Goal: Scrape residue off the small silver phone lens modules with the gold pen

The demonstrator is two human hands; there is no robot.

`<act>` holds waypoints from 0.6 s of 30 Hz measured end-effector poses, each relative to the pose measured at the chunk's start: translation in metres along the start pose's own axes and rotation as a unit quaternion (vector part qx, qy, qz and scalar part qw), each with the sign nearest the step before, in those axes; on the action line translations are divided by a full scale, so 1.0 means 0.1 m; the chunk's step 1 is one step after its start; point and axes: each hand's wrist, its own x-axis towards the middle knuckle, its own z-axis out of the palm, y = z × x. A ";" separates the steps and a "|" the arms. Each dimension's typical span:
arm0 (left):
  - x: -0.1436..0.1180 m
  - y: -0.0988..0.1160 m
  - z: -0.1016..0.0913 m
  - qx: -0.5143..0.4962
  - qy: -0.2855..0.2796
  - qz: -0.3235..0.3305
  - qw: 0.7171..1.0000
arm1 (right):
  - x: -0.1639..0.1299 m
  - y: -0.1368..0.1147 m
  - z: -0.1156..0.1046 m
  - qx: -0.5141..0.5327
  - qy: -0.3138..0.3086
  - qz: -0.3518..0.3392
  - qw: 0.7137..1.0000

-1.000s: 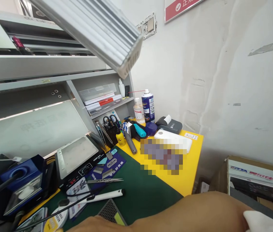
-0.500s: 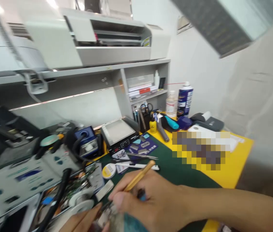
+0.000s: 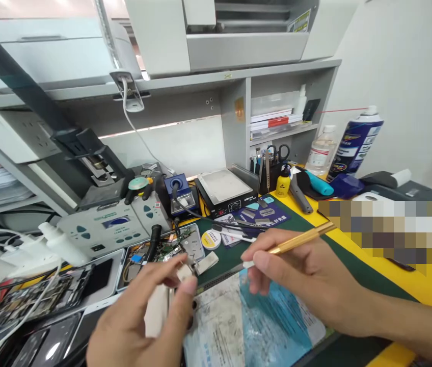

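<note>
Head view: the person's left hand point(image 3: 139, 316) pinches a small pale part point(image 3: 158, 308) between thumb and fingertips, low in the picture over the near edge of the bench. What the part is cannot be told; motion blurs it. The right hand point(image 3: 303, 280) is closed in a pen grip round a thin gold-coloured tool point(image 3: 296, 242), thumb and forefinger pressed on it near its white tip point(image 3: 247, 264).

The tool's long axis runs from that white tip, low and to the left, up and away to the right, its back end over the border of the green mat point(image 3: 277, 232) and the yellow bench top point(image 3: 426, 285). The tip points toward the left hand, and the pale part lies to the left of it and slightly lower, near but apart, with a clear gap between. The right hand is the one nearer the tip, and the left hand alone touches the part.

Beneath both hands lies a worn sheet with a blue film point(image 3: 273, 316) over part of it. Behind the left hand sit a tray of circuit boards point(image 3: 162, 250) and a round tin point(image 3: 211, 238). Farther back stand a hot plate point(image 3: 223, 187) and a blue spray can point(image 3: 355, 145).
</note>
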 end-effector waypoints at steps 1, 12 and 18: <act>0.05 -0.01 -0.04 -0.007 0.001 -0.043 0.999 | 0.01 -0.01 -0.01 -0.004 0.009 0.004 1.000; 0.15 -0.03 -0.07 -0.199 -0.026 -0.196 0.960 | 0.14 0.01 -0.01 0.002 0.026 0.042 0.999; 0.02 0.01 -0.02 -0.076 -0.010 0.003 0.997 | 0.21 -0.02 -0.06 0.012 0.053 0.047 0.997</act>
